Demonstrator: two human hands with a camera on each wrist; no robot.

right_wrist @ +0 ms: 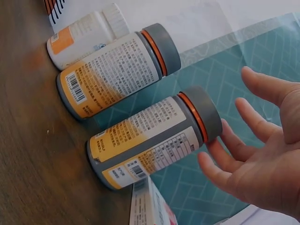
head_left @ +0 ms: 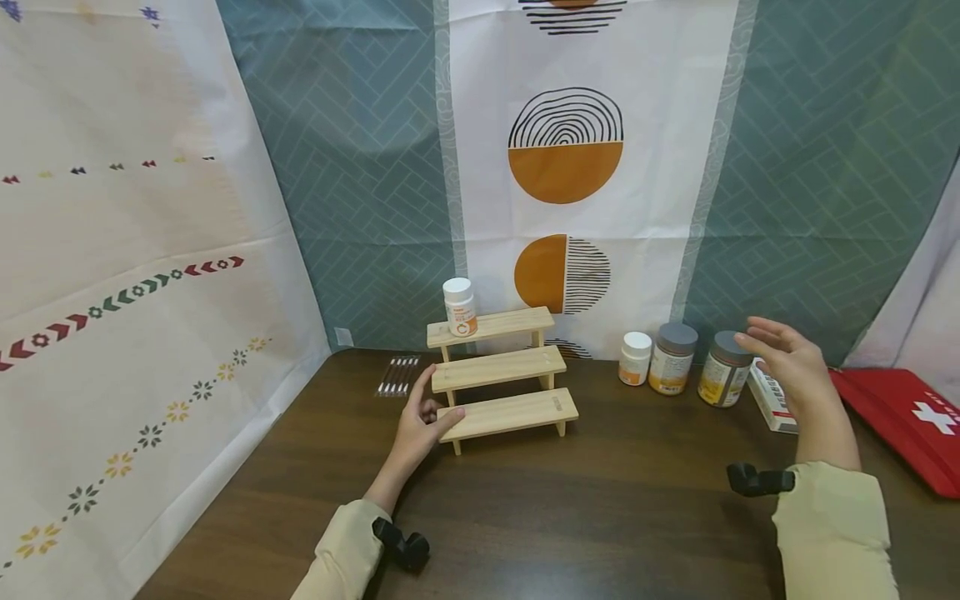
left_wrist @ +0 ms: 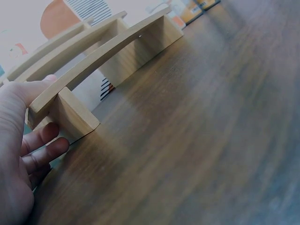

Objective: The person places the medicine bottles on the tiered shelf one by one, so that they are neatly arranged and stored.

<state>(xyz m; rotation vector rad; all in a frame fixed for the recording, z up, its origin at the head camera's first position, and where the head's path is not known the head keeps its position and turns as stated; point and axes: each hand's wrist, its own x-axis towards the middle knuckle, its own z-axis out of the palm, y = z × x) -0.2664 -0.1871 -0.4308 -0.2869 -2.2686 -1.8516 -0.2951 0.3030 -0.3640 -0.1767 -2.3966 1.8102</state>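
Observation:
A three-step wooden display rack (head_left: 510,414) stands on the table. My left hand (head_left: 420,425) grips its left end, thumb over the lowest step and fingers curled below, as the left wrist view shows. One white pill bottle (head_left: 460,308) stands on the top step. My right hand (head_left: 795,367) is spread beside the rightmost grey-lidded bottle (head_left: 725,369), fingertips right at its lid (right_wrist: 201,112) in the right wrist view. To that bottle's left stand another grey-lidded bottle (head_left: 672,359) and a small white bottle (head_left: 634,358).
A white box (head_left: 772,397) lies partly behind the right hand. The red first-aid pouch (head_left: 900,417) with a white cross is at the far right. Left of the rack lies a pack of cotton swabs (head_left: 398,376). Patterned cloth (head_left: 360,167) hangs behind the table (head_left: 600,517).

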